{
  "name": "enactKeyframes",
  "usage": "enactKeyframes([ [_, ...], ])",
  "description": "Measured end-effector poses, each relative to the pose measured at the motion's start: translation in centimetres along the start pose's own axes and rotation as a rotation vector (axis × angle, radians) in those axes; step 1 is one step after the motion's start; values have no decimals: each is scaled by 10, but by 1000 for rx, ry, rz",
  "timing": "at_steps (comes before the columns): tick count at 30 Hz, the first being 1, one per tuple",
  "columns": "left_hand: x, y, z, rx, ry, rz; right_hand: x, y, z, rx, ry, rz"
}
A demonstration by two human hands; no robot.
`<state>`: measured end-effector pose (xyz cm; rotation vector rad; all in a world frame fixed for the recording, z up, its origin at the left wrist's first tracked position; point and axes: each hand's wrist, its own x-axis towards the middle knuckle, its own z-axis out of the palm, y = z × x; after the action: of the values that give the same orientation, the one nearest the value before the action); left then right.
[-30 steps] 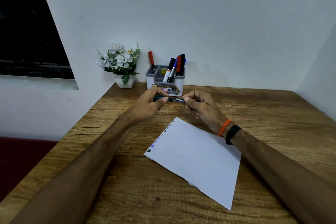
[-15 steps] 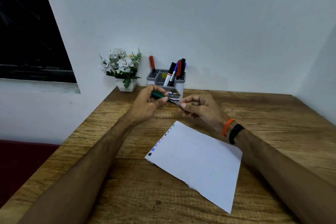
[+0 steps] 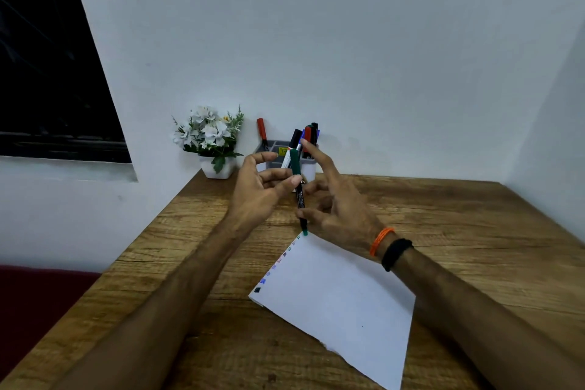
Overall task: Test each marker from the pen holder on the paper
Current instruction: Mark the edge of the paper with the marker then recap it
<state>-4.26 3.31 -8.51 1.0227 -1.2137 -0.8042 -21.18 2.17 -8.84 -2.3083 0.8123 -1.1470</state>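
The green marker (image 3: 299, 193) stands nearly upright between the two hands, above the far corner of the paper (image 3: 342, 298) and in front of the pen holder (image 3: 308, 165) at the back of the bench (image 3: 474, 231). The left hand (image 3: 259, 190) pinches it near the cap end, thumb against the barrel, with the other fingers spread loose. The right hand (image 3: 335, 206) has its thumb on the lower barrel and its forefinger sticking up free, so its hold looks light; I cannot tell how firmly it grips. The green end points down, just above the paper's corner.

The paper already carries a row of small colour marks (image 3: 275, 269) along its left edge, so I judge the testing is well along and this marker is either about to make its mark or about to go back. If it is to be tested, the cap should come off first. Then one hand ought to take a proper writing grip low on the barrel while the other steadies the sheet, since loose paper will slide on wood. A short stroke beside the row, clear of the others, would read best. More markers (image 3: 308, 136) wait in the holder, beside a small pot of flowers (image 3: 210, 139).
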Motion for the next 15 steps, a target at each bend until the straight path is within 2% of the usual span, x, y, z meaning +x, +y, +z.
enactKeyframes([
  [15, 2, -10, -3, 102, -73, 21, 3, 5, -1, 7, -15, 4],
])
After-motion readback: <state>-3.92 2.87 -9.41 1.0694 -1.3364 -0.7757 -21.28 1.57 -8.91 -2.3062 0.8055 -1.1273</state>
